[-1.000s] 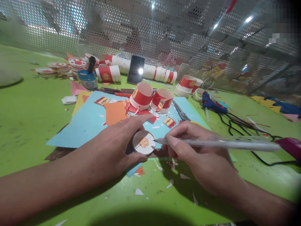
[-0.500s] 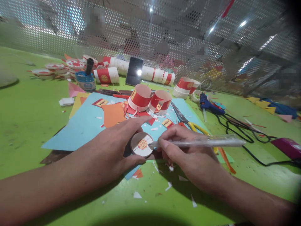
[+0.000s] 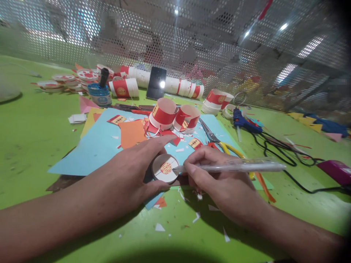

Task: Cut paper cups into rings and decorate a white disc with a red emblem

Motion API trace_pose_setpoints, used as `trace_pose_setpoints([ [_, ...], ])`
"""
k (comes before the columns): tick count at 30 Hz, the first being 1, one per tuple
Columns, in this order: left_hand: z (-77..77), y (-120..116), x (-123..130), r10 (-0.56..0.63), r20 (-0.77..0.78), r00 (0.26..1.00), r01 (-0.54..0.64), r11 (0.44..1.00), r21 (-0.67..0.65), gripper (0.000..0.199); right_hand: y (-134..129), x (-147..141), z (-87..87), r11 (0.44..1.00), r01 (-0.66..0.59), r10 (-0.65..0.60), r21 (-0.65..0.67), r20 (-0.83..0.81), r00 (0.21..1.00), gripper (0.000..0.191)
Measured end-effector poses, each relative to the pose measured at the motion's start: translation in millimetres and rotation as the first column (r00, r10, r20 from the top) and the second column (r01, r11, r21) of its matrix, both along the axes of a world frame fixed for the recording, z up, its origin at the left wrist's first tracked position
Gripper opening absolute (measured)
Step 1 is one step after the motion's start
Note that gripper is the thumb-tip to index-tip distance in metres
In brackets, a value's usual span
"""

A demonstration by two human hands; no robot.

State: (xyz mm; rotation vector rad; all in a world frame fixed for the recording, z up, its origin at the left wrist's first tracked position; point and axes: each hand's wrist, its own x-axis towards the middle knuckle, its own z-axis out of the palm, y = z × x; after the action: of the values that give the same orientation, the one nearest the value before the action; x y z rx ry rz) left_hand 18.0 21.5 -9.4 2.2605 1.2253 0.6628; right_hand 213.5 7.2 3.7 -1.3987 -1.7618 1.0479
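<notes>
My left hand (image 3: 137, 171) curves round the left side of a small round white piece (image 3: 166, 178) that bears an orange patterned disc, thumb and fingers gripping its rim. From the right, my right hand (image 3: 211, 171) pinches a clear pen (image 3: 246, 166), its tip at the right part of the piece's white face. Behind my hands, two red-and-white cup rings (image 3: 163, 113) stand on light blue paper (image 3: 95, 146). Scissors with yellow handles (image 3: 230, 149) lie behind my right hand. An orange paper (image 3: 131, 134) lies behind my left hand.
A blue glue gun (image 3: 245, 123) with a black cable lies at the right, near a purple object (image 3: 334, 171). Stacked paper cups (image 3: 124, 87), a phone (image 3: 156, 83) and a blue jar (image 3: 99, 95) stand at the back. Paper scraps dot the green table (image 3: 131, 241).
</notes>
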Motion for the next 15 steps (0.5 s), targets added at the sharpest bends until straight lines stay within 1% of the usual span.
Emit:
trace_pose_setpoints([
  [6, 2.1, 1.1, 0.9, 0.007, 0.003, 1.000, -0.006, 0.999, -0.035, 0.037, -1.9, 1.7, -0.2, 1.000, 0.001, -0.001, 0.004, 0.008, 1.000, 0.012],
  [15, 1.5, 0.0, 0.4, 0.005, 0.015, 1.000, -0.005, 0.999, -0.041, 0.036, -1.6, 1.6, -0.4, 1.000, 0.007, -0.007, 0.013, 0.034, 0.999, 0.012],
])
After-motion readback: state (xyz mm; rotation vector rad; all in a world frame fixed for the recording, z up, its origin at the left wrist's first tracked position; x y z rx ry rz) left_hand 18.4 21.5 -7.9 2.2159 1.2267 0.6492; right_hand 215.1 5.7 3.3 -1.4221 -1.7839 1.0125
